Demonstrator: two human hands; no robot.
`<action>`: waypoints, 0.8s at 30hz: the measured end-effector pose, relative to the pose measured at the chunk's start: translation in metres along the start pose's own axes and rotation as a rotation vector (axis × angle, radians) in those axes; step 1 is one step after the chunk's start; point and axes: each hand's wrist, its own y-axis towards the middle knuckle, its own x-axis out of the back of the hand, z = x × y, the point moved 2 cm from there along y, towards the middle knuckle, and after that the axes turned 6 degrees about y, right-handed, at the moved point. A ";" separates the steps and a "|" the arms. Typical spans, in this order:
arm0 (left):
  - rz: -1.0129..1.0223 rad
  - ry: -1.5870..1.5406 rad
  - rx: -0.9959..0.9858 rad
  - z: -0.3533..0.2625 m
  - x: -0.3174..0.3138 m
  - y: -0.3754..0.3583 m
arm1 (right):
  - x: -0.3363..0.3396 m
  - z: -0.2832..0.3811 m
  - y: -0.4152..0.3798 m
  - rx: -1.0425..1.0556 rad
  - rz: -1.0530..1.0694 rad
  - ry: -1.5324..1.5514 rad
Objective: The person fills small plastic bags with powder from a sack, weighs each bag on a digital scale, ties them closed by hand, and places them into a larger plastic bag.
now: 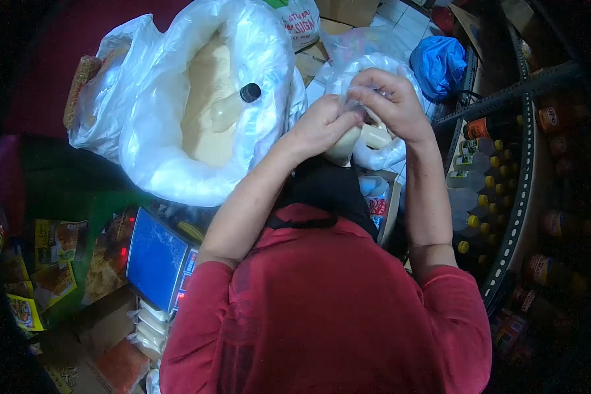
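A small clear plastic bag [341, 152] with pale, fine contents hangs in front of my body. My left hand [325, 126] is closed around its neck. Higher up, my right hand [393, 102] pinches the thin plastic at the bag's top, fingers bent. To the left stands a large plastic-lined sack [154, 141], its lining rolled outward, holding pale powder or fine grain [207, 141]. On that powder lies a clear bottle-like scoop [226, 113] with a black cap. Just behind my hands, an open plastic bag [381, 157] holds several small filled packets [376, 136].
A blue-topped weighing scale [156, 253] sits at left, with several filled packets [152, 328] below it. Shelving with bottles [482, 190] runs along the right. A blue plastic bag [438, 67] and a printed sugar sack [300, 25] are at the back.
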 end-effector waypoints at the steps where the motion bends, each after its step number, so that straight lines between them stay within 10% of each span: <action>1: 0.005 -0.002 0.005 0.003 -0.002 -0.001 | 0.003 -0.006 -0.003 -0.025 -0.055 0.093; 6: -0.322 0.381 -0.117 -0.008 -0.004 -0.005 | -0.002 -0.048 -0.039 -0.020 -0.211 0.179; 24: -0.300 0.548 -0.139 0.028 -0.024 -0.025 | -0.105 -0.158 -0.093 -0.173 -0.453 -0.040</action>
